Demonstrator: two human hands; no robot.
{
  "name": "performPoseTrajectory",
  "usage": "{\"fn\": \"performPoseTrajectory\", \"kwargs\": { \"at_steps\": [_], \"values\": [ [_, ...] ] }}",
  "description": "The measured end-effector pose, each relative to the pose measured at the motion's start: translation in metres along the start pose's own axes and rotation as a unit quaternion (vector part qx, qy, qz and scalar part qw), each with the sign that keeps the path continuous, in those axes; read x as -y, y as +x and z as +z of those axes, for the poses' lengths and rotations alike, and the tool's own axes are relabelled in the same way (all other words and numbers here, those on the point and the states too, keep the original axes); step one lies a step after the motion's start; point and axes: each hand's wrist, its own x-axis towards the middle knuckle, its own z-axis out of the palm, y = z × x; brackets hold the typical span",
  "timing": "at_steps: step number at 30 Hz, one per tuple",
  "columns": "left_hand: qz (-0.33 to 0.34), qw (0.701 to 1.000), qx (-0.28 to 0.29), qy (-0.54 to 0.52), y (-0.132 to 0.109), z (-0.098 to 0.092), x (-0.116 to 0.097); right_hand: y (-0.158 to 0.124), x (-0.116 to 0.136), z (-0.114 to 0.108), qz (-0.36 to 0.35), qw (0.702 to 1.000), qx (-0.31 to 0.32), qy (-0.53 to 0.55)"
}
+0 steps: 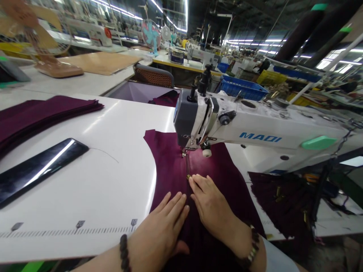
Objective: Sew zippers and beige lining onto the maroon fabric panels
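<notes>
A plum-coloured fabric piece (167, 158) lies under the needle and presser foot (184, 153) of a white sewing machine (255, 128). Down its middle runs a narrow zipper (187, 166) with a small brass-coloured slider (188, 176). My left hand (167, 219) rests flat on the cloth left of the zipper, fingers stretched forward and thumb apart. Across from it, my right hand (212, 207) lies on the fabric's right side. Its index fingertip touches the cloth beside the slider, and its thumb sits apart, lower down.
Stacked plum cloth (42, 117) and a dark phone-like slab (42, 170) lie on the white table (121, 151), which has a ruler scale along its front edge. Gathered dark pieces (280, 204) with brass-coloured parts sit at right. A fan (42, 37) and blue crate (241, 87) stand behind.
</notes>
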Motion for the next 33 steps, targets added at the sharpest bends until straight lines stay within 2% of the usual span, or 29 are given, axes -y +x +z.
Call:
{"fn": "performPoseTrajectory", "kwargs": {
  "at_steps": [11,16,23,29,33],
  "values": [
    [-0.021,0.999,-0.037,-0.021,0.007,0.004,0.020,0.023,0.000,0.007,0.032,0.999,-0.005,-0.017],
    [-0.027,0.999,-0.025,-0.023,0.014,0.005,0.032,0.037,-0.003,0.009,0.044,0.998,-0.025,-0.025],
    [-0.035,0.999,-0.018,-0.025,0.025,0.007,0.048,0.055,-0.010,0.011,0.066,0.998,-0.020,-0.003],
    [-0.031,0.999,-0.022,-0.034,0.031,0.006,0.060,0.068,-0.017,0.009,0.027,0.999,-0.028,-0.036],
    [-0.029,0.998,-0.024,-0.041,0.035,0.008,0.066,0.074,-0.025,0.011,-0.003,0.998,-0.013,-0.057]
  ]
}}
